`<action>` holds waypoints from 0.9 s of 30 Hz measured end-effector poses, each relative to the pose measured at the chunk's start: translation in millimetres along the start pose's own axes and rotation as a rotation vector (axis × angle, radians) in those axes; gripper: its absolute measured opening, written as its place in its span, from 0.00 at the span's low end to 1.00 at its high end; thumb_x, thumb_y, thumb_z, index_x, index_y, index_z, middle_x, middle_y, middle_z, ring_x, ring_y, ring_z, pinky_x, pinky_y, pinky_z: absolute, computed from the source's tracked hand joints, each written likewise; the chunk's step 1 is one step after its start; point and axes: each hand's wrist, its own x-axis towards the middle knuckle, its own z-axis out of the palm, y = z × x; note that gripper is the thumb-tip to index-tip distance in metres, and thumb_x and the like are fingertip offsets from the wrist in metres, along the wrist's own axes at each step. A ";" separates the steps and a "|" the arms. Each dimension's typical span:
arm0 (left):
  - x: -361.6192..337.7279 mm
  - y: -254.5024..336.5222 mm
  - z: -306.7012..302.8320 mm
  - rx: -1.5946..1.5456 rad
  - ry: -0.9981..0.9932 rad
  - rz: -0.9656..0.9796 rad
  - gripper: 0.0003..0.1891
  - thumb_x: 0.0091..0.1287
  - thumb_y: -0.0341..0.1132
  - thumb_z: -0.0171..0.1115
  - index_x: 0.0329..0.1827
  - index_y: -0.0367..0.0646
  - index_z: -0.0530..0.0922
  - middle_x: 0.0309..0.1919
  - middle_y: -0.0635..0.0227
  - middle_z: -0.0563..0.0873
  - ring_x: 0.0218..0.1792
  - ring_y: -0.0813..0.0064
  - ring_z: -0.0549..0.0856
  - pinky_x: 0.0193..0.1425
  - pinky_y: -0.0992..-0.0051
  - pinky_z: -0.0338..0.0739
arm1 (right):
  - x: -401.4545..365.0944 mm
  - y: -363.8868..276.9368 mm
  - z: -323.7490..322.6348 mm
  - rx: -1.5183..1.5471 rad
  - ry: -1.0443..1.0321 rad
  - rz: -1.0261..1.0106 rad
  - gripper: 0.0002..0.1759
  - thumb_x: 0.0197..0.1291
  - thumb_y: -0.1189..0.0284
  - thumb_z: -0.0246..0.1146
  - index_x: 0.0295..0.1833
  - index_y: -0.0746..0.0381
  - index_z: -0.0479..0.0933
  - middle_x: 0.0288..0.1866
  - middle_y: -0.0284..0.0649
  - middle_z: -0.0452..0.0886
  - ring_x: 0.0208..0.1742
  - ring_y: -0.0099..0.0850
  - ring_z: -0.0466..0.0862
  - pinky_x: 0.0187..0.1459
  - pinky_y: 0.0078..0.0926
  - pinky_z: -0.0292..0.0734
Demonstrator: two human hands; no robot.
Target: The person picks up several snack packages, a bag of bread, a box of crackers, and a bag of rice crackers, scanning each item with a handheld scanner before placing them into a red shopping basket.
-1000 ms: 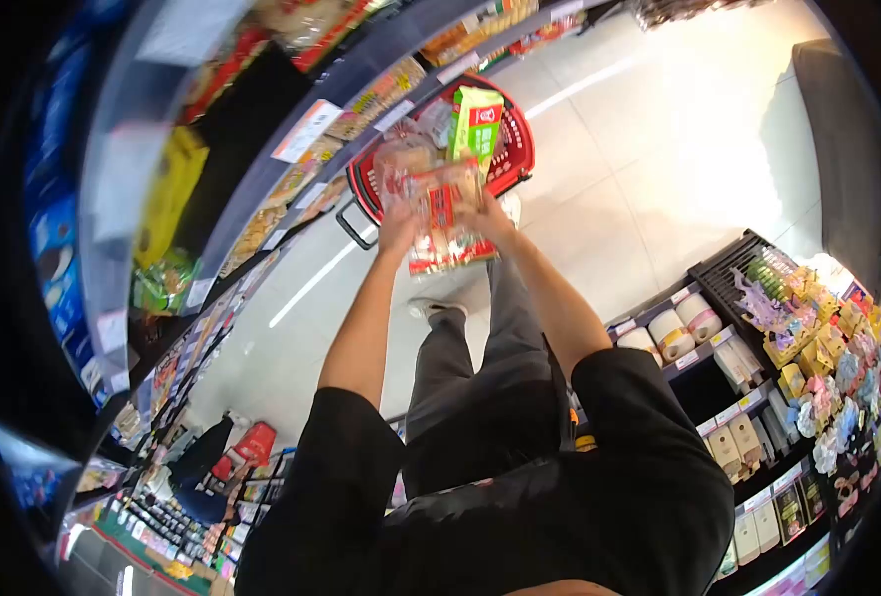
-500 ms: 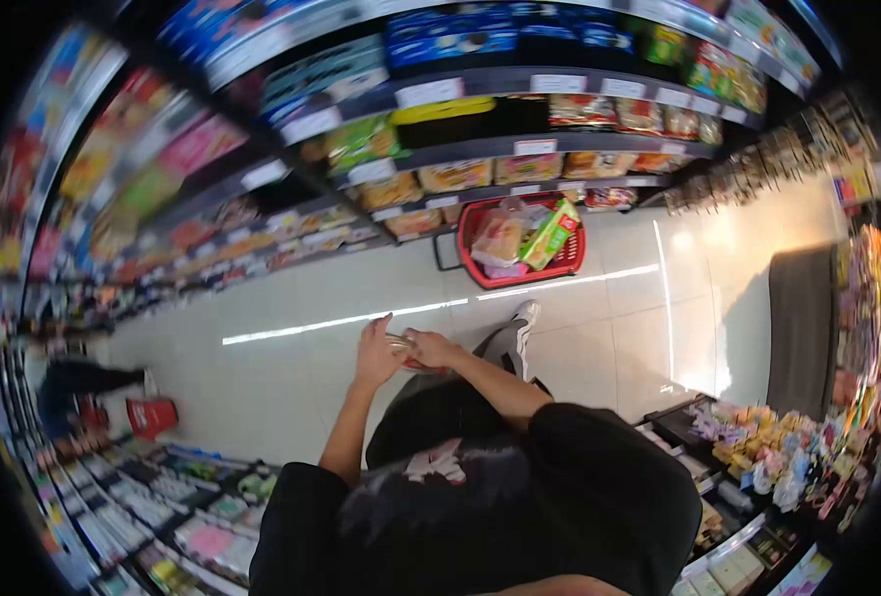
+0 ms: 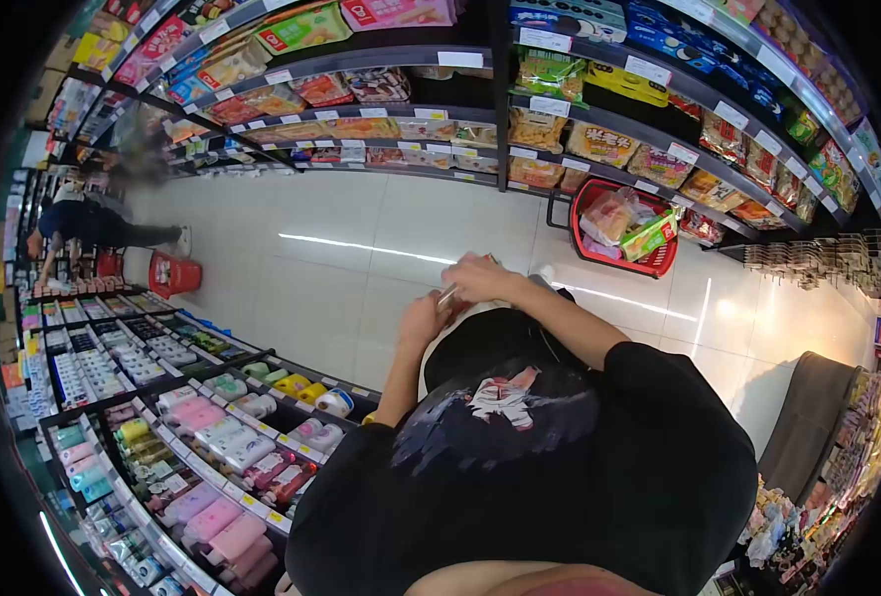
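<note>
In front of my body, my left hand (image 3: 425, 318) and my right hand (image 3: 486, 279) are close together, both with curled fingers. Between them is a small item (image 3: 447, 296) with a pale, shiny edge and some red; the fingers hide most of it, so its kind does not show. Beyond my right hand, on the floor against the shelf, stands a red shopping basket (image 3: 667, 260). It holds a green packet (image 3: 650, 236) and a clear-wrapped food pack (image 3: 607, 217).
Snack shelves (image 3: 460, 60) run along the far side. On the near left, a display shelf (image 3: 252, 494) holds rows of bottles. Another person (image 3: 93, 223) bends at the left, near a second red basket (image 3: 174, 274). A dark grey panel (image 3: 808, 422) stands at the right.
My view has turned left, so the basket and shelves appear farther right. My hands remain together around the small item, with the right hand now higher over it.
</note>
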 end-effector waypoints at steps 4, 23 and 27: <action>34.3 -17.6 -2.1 -0.148 0.143 0.030 0.19 0.53 0.44 0.66 0.40 0.39 0.75 0.26 0.47 0.81 0.32 0.51 0.83 0.35 0.58 0.76 | -17.8 -1.6 -59.4 -0.021 0.580 0.150 0.35 0.44 0.60 0.66 0.56 0.68 0.68 0.58 0.54 0.70 0.61 0.50 0.68 0.62 0.43 0.61; 41.6 68.8 -96.7 -1.614 -0.155 -0.001 0.21 0.61 0.33 0.64 0.54 0.32 0.70 0.48 0.62 0.80 0.49 0.75 0.79 0.54 0.73 0.74 | -72.0 -55.8 -127.6 1.234 0.617 0.469 0.29 0.53 0.68 0.67 0.58 0.68 0.67 0.53 0.42 0.76 0.52 0.26 0.76 0.54 0.26 0.69; 37.4 58.8 -80.0 -1.648 -0.289 0.012 0.26 0.60 0.35 0.65 0.57 0.33 0.68 0.50 0.60 0.78 0.51 0.74 0.78 0.55 0.71 0.73 | -81.7 -63.6 -115.2 1.237 0.618 0.537 0.28 0.54 0.67 0.67 0.58 0.68 0.68 0.52 0.41 0.77 0.50 0.27 0.77 0.54 0.26 0.70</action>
